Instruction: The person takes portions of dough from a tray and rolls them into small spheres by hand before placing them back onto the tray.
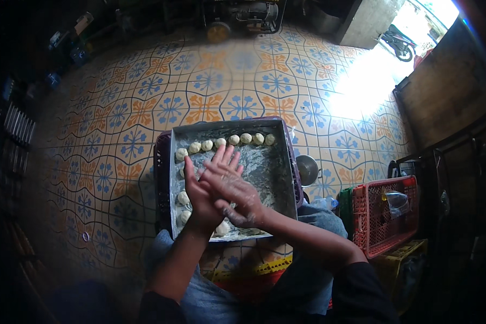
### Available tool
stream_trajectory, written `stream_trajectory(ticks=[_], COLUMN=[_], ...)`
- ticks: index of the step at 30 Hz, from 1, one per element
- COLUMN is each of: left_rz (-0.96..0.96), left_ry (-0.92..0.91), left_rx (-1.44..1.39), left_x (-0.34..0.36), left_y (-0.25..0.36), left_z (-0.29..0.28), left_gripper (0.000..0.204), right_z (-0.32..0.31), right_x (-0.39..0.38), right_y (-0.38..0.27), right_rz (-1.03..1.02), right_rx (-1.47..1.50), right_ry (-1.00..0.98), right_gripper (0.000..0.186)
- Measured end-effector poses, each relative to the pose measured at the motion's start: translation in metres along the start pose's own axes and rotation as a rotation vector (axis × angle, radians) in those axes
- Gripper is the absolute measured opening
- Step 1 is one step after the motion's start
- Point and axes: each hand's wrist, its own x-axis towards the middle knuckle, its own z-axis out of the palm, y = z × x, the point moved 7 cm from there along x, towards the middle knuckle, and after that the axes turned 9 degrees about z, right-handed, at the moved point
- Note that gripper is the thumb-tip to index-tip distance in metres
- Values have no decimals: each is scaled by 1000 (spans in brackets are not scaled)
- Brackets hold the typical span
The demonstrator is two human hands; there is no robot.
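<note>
Over a floured metal tray [267, 178], my two hands meet palm to palm. My left hand [201, 201] is turned up, its fingers stretched out toward the far side. Across its palm lies my right hand [236, 190], fingers extended and dusted with flour. Whether anything sits between the palms is hidden. Small pale dough balls [245, 138] line the tray's far wall, and several more run down its left side. Another dough ball [222, 229] rests near the front edge, just below my hands.
Under the tray, a purple crate [161, 178] shows at the sides. To the right are a metal pot [306, 169], a red plastic crate [378, 216] and a yellow crate [397, 275]. Machinery [248, 16] stands at the far wall. Patterned tiles [119, 140] cover the floor.
</note>
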Motion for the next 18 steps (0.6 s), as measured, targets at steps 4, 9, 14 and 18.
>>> stream_trajectory(ticks=[4,9,14,18], left_rz=[-119,-172,-205,-188], left_ry=[212,164,505,372], left_rx=[-37,294,-88,-116], left_x=[-17,-20,-11,-6], left_y=[-23,-40,-7,5], left_z=[-16,-35,-48,-47], left_gripper=[96,88,90,83], right_z=[-10,0,22,-9], right_x=[22,-1,5,23], right_y=[30,99,55,56], right_rz=[-36,877,88,42], right_rx=[-174,163,-334,-249], right_ry=[16,73,-52,98], right_gripper=[41,33,27,20])
